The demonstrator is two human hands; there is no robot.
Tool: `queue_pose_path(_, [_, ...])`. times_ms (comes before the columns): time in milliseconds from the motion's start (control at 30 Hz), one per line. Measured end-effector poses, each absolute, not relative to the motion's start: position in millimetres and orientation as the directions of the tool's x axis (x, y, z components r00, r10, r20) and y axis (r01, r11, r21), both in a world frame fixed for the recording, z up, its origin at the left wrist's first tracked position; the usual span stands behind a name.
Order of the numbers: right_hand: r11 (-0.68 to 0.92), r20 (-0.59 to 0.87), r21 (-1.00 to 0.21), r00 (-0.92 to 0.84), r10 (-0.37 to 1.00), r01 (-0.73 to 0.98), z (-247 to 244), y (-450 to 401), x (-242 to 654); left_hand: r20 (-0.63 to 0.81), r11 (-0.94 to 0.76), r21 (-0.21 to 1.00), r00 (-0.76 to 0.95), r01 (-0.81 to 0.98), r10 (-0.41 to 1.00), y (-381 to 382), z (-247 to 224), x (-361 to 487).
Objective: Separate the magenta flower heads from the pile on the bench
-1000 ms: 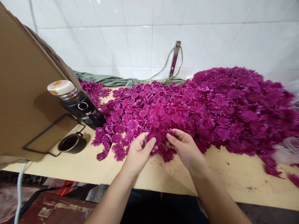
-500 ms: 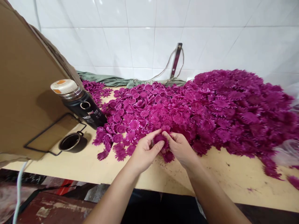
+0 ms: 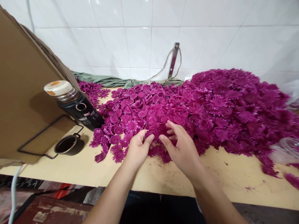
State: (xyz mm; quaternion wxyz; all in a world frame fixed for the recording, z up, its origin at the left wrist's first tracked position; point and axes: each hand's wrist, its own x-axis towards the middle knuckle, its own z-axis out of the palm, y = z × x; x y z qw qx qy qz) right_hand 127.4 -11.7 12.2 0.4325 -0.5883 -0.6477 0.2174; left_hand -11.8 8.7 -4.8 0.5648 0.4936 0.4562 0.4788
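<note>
Many magenta artificial flower heads with fringed petals lie in a broad heap (image 3: 224, 109) on the table. At the heap's near edge, my left hand (image 3: 140, 147) has its fingers curled and its thumb close to the index finger. Magenta petals show around those fingertips, but I cannot make out what they hold. My right hand (image 3: 181, 146) is a short way to the right, its thumb and fingers apart over the flowers, with nothing seen between them. Some flowers below and between the hands are partly covered.
A black vacuum flask (image 3: 80, 107) with a pale lid leans at the left, near a dark metal cup (image 3: 69, 144). Cardboard (image 3: 28, 93) rises beside them. Green cloth (image 3: 100, 79) runs along the tiled wall. Clear plastic (image 3: 286, 149) lies at the right; the wooden tabletop (image 3: 217, 180) has small scraps.
My hands have come apart from the magenta flower they were both fingering. The right hand's fingers have spread, while the left has shifted slightly left. The whole view has moved a little.
</note>
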Motion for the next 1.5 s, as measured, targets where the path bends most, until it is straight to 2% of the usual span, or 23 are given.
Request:
queue_pose_path(133, [0.166, 0.168, -0.898, -0.030, 0.985, 0.407, 4, -20, 114, -0.042, 0.046, 0.998, 0.076, -0.048, 0.996, 9, -8, -4])
queue_pose_path(300, [0.150, 0.147, -0.962, -0.032, 0.989, 0.228, -2, -19, 113, -0.073, 0.081, 0.995, 0.135, -0.053, 0.988, 9, -9, 1])
queue_pose_path(367, [0.199, 0.202, -0.947, -0.015, 0.979, 0.254, 0, -18, 115, -0.078, 0.082, 0.996, 0.150, -0.024, 0.986, 8, -9, 1])
queue_pose_path(467, [0.255, 0.288, -0.883, 0.028, 0.957, 0.394, 7, -19, 119, -0.016, 0.013, 1.000, 0.174, 0.020, 0.985, 5, -8, 2])
queue_pose_path(633, [0.236, 0.350, -0.792, 0.102, 0.931, 0.562, 18, -16, 121, 0.077, -0.113, 0.984, 0.241, 0.138, 0.967, -6, -5, 5])
queue_pose_path(733, [0.197, 0.427, -0.764, 0.253, 0.868, 0.614, 23, -1, 136, 0.130, -0.181, 0.971, 0.287, 0.158, 0.949, -16, -1, 3])
queue_pose_path(833, [0.155, 0.468, -0.802, 0.446, 0.763, 0.577, 28, 19, 159, 0.122, -0.175, 0.976, 0.338, 0.129, 0.933, -24, 1, -2])
queue_pose_path(900, [0.176, 0.485, -0.784, 0.411, 0.772, 0.595, 32, 26, 169, 0.093, -0.130, 0.985, 0.282, 0.117, 0.955, -23, -1, -3])
queue_pose_path(1033, [0.274, 0.477, -0.722, 0.171, 0.862, 0.636, 31, 11, 157, 0.034, -0.040, 0.998, 0.130, 0.044, 0.991, -8, -9, 1])
queue_pose_path(1100, [0.270, 0.361, -0.810, 0.081, 0.929, 0.521, 25, -4, 142, -0.003, 0.003, 1.000, 0.116, -0.007, 0.993, -1, -11, 3])
queue_pose_path(1200, [0.167, 0.155, -0.942, -0.063, 0.986, 0.290, 16, -18, 126, -0.058, 0.067, 0.996, 0.143, -0.062, 0.988, 3, -13, 6])
queue_pose_path(1267, [0.143, 0.127, -0.960, -0.083, 0.988, 0.239, 11, -21, 123, -0.077, 0.088, 0.994, 0.160, -0.060, 0.984, 1, -12, 6])
queue_pose_path(1367, [0.192, 0.205, -0.915, 0.001, 0.979, 0.356, 10, -19, 124, -0.028, 0.028, 1.000, 0.198, 0.003, 0.980, -3, -11, 6])
queue_pose_path(1500, [0.221, 0.353, -0.776, 0.116, 0.928, 0.591, 11, -16, 122, 0.117, -0.161, 0.970, 0.232, 0.182, 0.966, -6, -9, 7])
